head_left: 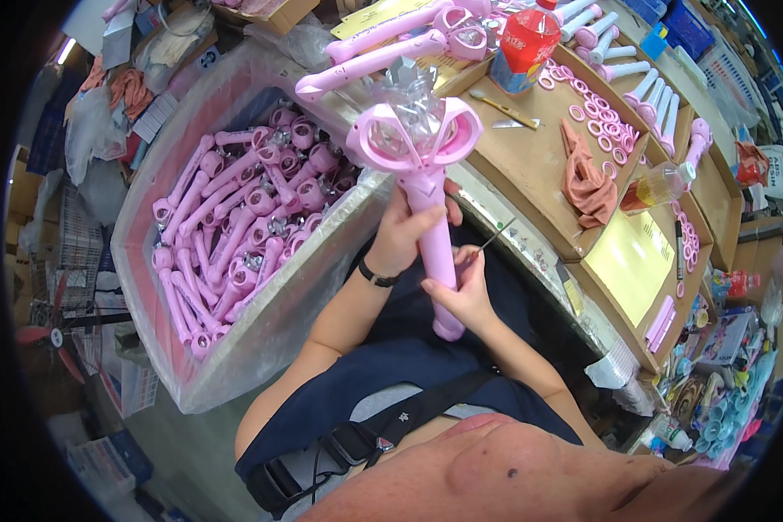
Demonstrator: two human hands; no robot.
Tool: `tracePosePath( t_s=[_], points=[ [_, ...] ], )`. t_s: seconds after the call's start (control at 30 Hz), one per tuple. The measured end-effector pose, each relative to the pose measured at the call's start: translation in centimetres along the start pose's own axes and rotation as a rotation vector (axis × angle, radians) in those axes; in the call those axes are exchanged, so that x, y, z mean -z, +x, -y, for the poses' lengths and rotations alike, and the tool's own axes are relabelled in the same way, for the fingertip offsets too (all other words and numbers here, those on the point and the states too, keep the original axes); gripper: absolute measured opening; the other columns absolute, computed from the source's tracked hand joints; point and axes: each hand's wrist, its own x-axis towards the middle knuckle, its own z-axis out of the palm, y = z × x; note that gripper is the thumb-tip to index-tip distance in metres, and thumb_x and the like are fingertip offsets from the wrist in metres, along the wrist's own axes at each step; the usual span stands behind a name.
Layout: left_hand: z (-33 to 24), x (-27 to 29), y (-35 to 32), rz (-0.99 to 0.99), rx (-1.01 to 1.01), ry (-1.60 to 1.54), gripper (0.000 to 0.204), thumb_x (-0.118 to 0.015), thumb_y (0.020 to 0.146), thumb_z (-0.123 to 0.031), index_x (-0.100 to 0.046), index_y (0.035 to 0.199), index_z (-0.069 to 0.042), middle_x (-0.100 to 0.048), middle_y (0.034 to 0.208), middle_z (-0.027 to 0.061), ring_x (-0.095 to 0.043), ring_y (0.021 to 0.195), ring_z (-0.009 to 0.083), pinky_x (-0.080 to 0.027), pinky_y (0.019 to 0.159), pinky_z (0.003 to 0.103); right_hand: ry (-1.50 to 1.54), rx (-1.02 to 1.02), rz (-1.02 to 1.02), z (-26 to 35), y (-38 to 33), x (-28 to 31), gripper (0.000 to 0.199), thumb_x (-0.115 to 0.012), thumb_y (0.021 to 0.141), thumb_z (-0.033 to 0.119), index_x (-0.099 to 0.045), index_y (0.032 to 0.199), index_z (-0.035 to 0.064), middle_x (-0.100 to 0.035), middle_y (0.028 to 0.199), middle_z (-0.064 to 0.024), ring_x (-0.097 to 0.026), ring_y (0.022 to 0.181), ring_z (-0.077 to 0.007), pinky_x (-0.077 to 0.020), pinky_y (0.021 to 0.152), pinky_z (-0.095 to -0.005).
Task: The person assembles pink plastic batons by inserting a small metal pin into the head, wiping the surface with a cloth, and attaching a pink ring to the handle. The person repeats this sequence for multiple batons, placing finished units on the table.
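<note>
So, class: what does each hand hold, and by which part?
Both grip the pink toy wand by its handle: left hand higher, right hand lower, also pinching a thin tool.

1. A wooden workbench (531,165) is stretching away just beyond the fingers (471,257).
2. A salmon-coloured cloth (585,178) is lying on it, past the fingertips and to their right.
3. Loose pink rings (602,117) are lying scattered further out.
4. A red-labelled bottle (527,39) is standing at the far edge.
5. A yellow sheet (631,261) is lying right of the fingers.

Both hands (409,235) (463,291) hold a pink toy wand (426,174) upright
</note>
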Motion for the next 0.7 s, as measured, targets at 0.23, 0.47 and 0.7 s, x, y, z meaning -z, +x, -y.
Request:
tracePosePath(
  t_s=[0.23,0.47,0.7],
  points=[
    [-1.2,0.9,2.6,0.017,0.107,-0.299,0.049,-0.048,0.094,-0.041,-0.042,0.127,-0.005,-0.057,0.114,0.0088,-0.060,0.100,0.0204,-0.051,0.085,0.038,-0.327,0.117,-0.143,-2.4,-2.7,1.1,0.051,-0.078,0.072,0.010,-0.030,0.089,0.0053,-0.052,0.098,-0.0165,-0.053,0.088,-0.0174,-0.0452,0.081,-0.0302],
    [1.2,-1.5,1.6,-0.231,-0.066,-0.303,0.055,-0.041,0.095,-0.045,-0.035,0.133,-0.005,-0.054,0.123,0.0137,-0.061,0.100,0.0237,-0.051,0.086,0.041,-0.173,0.056,-0.188,-2.3,-2.6,0.5,0.050,-0.077,0.072,0.008,-0.030,0.090,0.0056,-0.051,0.100,-0.0156,-0.050,0.090,-0.0160,-0.0429,0.081,-0.0300],
    [1.9,-1.6,-0.5,0.039,0.249,-0.177,0.043,-0.057,0.087,-0.024,-0.044,0.119,0.001,-0.059,0.109,0.0182,-0.063,0.079,0.0184,-0.054,0.070,0.031,-0.061,0.053,-0.196,-2.3,-2.7,0.8,0.049,-0.076,0.073,0.007,-0.031,0.091,0.0069,-0.050,0.103,-0.0147,-0.049,0.092,-0.0159,-0.0421,0.082,-0.0298]
  ],
)
